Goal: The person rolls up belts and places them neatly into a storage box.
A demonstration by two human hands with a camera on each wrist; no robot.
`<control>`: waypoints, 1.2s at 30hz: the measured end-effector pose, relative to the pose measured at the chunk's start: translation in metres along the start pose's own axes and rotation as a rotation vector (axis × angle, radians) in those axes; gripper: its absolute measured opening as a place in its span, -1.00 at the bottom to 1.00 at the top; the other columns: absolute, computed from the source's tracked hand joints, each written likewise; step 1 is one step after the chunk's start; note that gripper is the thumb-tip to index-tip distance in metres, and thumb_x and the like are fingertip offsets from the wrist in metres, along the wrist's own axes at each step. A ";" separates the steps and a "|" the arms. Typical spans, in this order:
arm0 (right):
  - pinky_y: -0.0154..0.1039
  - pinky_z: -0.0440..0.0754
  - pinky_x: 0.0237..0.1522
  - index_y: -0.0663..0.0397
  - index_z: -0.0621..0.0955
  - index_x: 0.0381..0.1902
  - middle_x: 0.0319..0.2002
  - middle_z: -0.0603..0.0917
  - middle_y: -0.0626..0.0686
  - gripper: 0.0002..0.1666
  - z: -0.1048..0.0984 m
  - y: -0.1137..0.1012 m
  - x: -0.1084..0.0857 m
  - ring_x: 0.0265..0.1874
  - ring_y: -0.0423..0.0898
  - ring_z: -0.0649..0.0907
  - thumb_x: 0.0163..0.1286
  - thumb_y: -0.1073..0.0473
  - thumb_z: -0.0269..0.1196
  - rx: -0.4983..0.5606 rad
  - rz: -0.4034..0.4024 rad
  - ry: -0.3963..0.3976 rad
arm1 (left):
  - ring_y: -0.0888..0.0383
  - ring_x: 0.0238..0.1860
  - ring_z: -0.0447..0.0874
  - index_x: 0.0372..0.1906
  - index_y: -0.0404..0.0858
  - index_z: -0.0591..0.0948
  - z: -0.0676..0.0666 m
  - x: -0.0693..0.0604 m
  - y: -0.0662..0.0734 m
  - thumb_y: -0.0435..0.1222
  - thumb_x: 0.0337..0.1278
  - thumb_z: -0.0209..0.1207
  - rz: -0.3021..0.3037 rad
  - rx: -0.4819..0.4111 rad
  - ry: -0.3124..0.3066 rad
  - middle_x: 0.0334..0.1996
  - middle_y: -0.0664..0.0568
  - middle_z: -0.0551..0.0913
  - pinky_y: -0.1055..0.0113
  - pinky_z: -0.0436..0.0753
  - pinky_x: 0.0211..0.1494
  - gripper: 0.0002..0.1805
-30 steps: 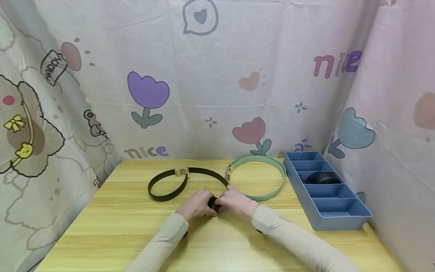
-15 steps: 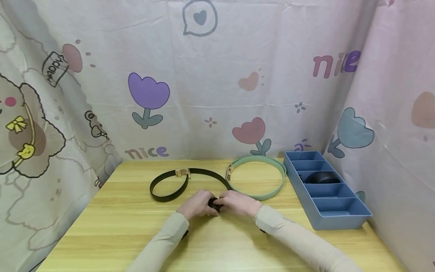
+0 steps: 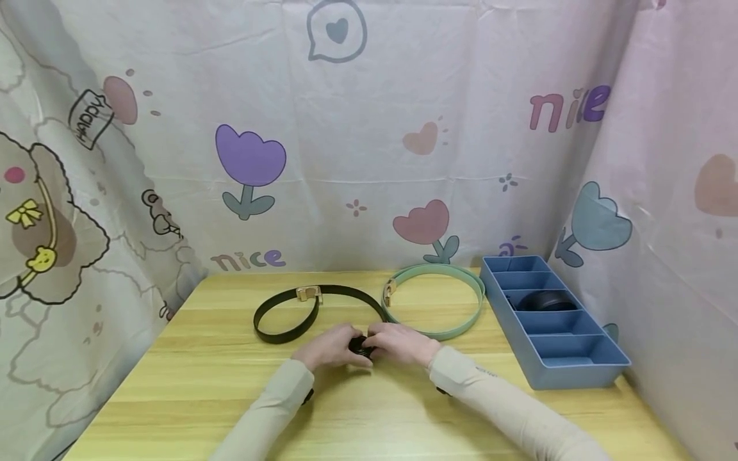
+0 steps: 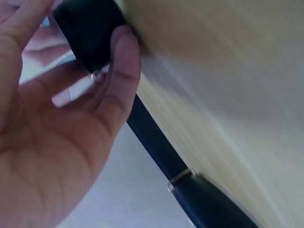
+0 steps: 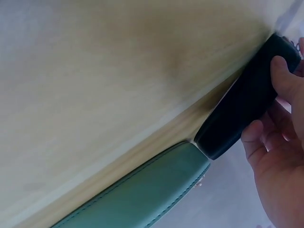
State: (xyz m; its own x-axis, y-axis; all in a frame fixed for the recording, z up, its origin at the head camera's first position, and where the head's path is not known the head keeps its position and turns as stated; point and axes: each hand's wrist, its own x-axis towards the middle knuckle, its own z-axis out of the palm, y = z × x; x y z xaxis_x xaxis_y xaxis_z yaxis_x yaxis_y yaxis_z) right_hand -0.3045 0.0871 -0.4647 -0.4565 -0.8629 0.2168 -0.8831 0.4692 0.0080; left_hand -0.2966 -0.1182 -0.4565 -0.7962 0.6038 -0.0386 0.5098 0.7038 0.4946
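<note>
From where I stand, seen through the head view with the person at six o'clock, two bare hands meet near the middle of the wood-grain table point(image 3: 190, 410). They hold the small wound coil point(image 3: 360, 346) of a black belt point(image 3: 350, 292) between them: the left hand point(image 3: 330, 347) grips its near left side, the right hand point(image 3: 400, 343) pinches it from the other. From behind the right hand the strap arcs away to a gold buckle point(image 3: 309, 292) at eleven o'clock, with a wide loop at ten. A mint-green belt point(image 3: 446, 335) lies ringed at two o'clock, and a blue-grey divided box point(image 3: 576, 378) sits toward three (a dark, rounded thing fills its middle compartment). A cartoon-print curtain point(image 3: 346, 128) hangs at twelve.

In the left wrist view, the coil sits at eleven o'clock, held between thumb and curled fingers; the strap slants toward five, crossed by a gold-coloured piece.

In the right wrist view, the hand is at three o'clock, its thumb on the black leather and fingers bent behind. The stitched green belt shows at seven, close against the black (I cannot tell whether they touch).
</note>
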 end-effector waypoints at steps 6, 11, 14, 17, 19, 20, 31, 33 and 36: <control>-0.46 0.43 -0.25 -0.20 0.71 -0.06 -0.29 0.62 -0.15 -0.77 0.001 0.003 -0.004 -0.32 -0.27 0.54 0.36 0.00 0.26 -0.036 -0.022 0.019 | 0.30 -0.54 0.49 -0.38 -0.10 0.65 0.007 0.006 0.003 -0.05 -0.16 0.50 -0.034 0.025 0.067 -0.53 0.21 0.59 0.41 0.50 -0.39 -0.70; -0.32 0.37 -0.14 -0.28 0.69 0.03 -0.19 0.71 -0.23 -0.66 0.001 0.005 -0.006 -0.18 -0.24 0.58 0.28 -0.06 0.29 -0.129 -0.019 -0.020 | 0.26 -0.35 0.49 -0.28 -0.08 0.69 0.005 0.007 0.003 -0.10 -0.20 0.52 0.008 0.087 0.052 -0.38 0.19 0.61 0.34 0.50 -0.21 -0.67; -0.25 0.36 -0.07 -0.29 0.69 0.02 -0.20 0.71 -0.23 -0.67 0.001 0.004 -0.004 -0.18 -0.24 0.59 0.29 -0.06 0.29 -0.171 -0.033 -0.022 | 0.24 -0.32 0.49 -0.25 -0.11 0.69 0.004 0.006 0.002 -0.09 -0.23 0.54 -0.005 0.087 0.043 -0.34 0.16 0.62 0.33 0.50 -0.19 -0.63; -0.22 0.37 -0.04 -0.32 0.69 -0.01 -0.23 0.70 -0.24 -0.71 0.001 0.001 -0.002 -0.21 -0.24 0.58 0.32 -0.06 0.27 -0.219 -0.035 -0.020 | 0.23 -0.38 0.48 -0.28 -0.14 0.68 0.004 0.004 0.004 -0.02 -0.27 0.54 -0.052 0.067 0.057 -0.39 0.13 0.62 0.34 0.49 -0.26 -0.57; -0.22 0.37 -0.03 -0.33 0.68 -0.01 -0.23 0.69 -0.25 -0.73 0.001 -0.001 -0.001 -0.22 -0.24 0.56 0.35 -0.06 0.24 -0.245 -0.031 -0.026 | 0.23 -0.44 0.47 -0.33 -0.15 0.66 0.004 0.004 0.007 0.03 -0.29 0.54 -0.081 0.068 0.071 -0.44 0.14 0.60 0.35 0.46 -0.33 -0.55; -0.21 0.37 -0.03 -0.34 0.68 -0.01 -0.23 0.68 -0.25 -0.74 0.002 -0.001 -0.002 -0.22 -0.24 0.54 0.37 -0.06 0.23 -0.249 -0.027 -0.029 | 0.22 -0.46 0.45 -0.35 -0.15 0.65 0.005 0.004 0.008 0.04 -0.29 0.54 -0.087 0.079 0.078 -0.46 0.14 0.59 0.35 0.45 -0.35 -0.55; 0.27 0.20 0.38 -0.33 0.66 0.06 -0.06 0.71 -0.25 -0.69 0.003 0.006 -0.009 0.01 -0.24 0.60 0.38 0.00 0.23 -0.165 -0.029 -0.029 | 0.24 -0.24 0.51 -0.13 -0.09 0.69 0.002 0.004 0.005 -0.12 -0.18 0.51 0.039 0.151 0.015 -0.27 0.20 0.61 0.26 0.52 -0.10 -0.58; 0.25 0.18 0.40 -0.32 0.68 0.03 -0.09 0.72 -0.25 -0.71 0.002 0.006 -0.009 -0.02 -0.25 0.62 0.37 -0.01 0.24 -0.165 -0.054 -0.014 | 0.24 -0.22 0.52 -0.10 -0.10 0.69 0.002 0.003 0.005 -0.15 -0.18 0.51 0.052 0.130 -0.002 -0.24 0.19 0.62 0.25 0.52 -0.07 -0.57; 0.18 0.22 0.40 -0.30 0.69 -0.03 -0.16 0.72 -0.25 -0.75 0.003 0.006 -0.008 -0.07 -0.27 0.64 0.35 -0.01 0.24 -0.182 -0.091 0.011 | 0.24 -0.27 0.51 -0.14 -0.15 0.68 0.002 0.002 0.007 -0.12 -0.21 0.53 0.004 0.099 0.015 -0.29 0.17 0.62 0.29 0.52 -0.13 -0.56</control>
State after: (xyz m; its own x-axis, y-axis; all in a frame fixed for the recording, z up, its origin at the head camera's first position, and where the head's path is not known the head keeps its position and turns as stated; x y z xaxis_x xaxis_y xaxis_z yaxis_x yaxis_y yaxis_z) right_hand -0.3066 0.0958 -0.4697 -0.3736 -0.9018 0.2173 -0.8861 0.4162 0.2039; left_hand -0.2937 -0.1115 -0.4550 -0.7982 0.6020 -0.0233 0.5427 0.7353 0.4061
